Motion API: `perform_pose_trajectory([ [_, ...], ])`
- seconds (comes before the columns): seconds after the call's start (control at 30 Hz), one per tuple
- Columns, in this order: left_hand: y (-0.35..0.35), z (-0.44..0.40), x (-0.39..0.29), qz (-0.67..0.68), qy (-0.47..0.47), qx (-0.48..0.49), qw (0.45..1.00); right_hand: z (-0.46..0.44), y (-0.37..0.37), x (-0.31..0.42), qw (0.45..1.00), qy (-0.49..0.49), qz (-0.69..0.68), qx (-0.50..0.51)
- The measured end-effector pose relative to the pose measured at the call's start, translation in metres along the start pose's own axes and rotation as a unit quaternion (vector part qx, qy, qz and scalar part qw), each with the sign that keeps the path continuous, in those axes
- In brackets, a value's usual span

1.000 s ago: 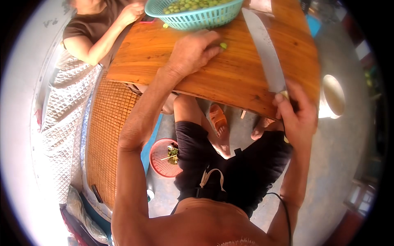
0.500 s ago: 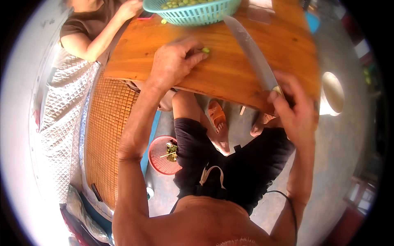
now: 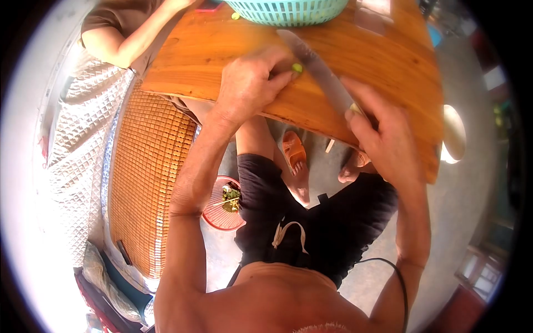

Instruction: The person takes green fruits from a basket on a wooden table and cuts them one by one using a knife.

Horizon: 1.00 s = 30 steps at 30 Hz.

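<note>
A small round green fruit point(image 3: 297, 67) is pinched between the thumb and fingers of my left hand point(image 3: 251, 83), just above the wooden table. My right hand point(image 3: 386, 125) is closed on a long knife point(image 3: 317, 65), whose broad blade points away and to the left, its middle close to the green fruit. By my right thumb, a small pale yellowish piece point(image 3: 355, 109) shows against the blade; I cannot tell whether it is fruit or part of the knife. The knife's handle is hidden in the hand.
A turquoise basket point(image 3: 288, 15) stands at the table's far edge, near a loose green fruit point(image 3: 235, 16). Another person's arm point(image 3: 136, 41) rests at the far left. On the floor are a red basket point(image 3: 222, 219) with green scraps and a white bucket point(image 3: 454, 133).
My right hand has brought the knife left and away from me, closer to the green fruit. The left hand has shifted slightly right. The view has moved a little.
</note>
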State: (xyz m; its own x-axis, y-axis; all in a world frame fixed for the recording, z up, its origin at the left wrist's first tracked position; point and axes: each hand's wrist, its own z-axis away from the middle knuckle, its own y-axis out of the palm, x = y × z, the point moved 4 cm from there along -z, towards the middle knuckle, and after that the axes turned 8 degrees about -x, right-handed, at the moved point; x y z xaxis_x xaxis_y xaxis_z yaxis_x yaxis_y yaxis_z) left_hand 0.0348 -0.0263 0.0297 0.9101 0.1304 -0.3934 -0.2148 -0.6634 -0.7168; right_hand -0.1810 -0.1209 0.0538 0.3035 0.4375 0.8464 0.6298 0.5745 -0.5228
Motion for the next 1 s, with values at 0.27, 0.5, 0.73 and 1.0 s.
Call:
perform_pose_trajectory([
  [0.27, 0.0013, 0.0001, -0.0006, 0.03, 0.007, -0.002, 1.0, 0.0017, 0.0008, 0.0039, 1.0, 0.026, -0.001, 0.008],
  [0.5, 0.0028, -0.0014, -0.0015, 0.045, -0.007, 0.007, 0.999, 0.0004, 0.0002, 0.0026, 0.999, 0.041, -0.015, 0.012],
  [0.73, 0.0055, -0.0023, -0.004, 0.056, -0.017, 0.006, 0.998, 0.0024, -0.0003, 0.0074, 1.0, 0.011, 0.008, -0.007],
  [1.0, 0.0068, -0.0034, -0.0008, 0.078, -0.02, 0.019, 0.997, 0.0012, 0.0061, 0.0045, 0.989, -0.099, 0.101, -0.046],
])
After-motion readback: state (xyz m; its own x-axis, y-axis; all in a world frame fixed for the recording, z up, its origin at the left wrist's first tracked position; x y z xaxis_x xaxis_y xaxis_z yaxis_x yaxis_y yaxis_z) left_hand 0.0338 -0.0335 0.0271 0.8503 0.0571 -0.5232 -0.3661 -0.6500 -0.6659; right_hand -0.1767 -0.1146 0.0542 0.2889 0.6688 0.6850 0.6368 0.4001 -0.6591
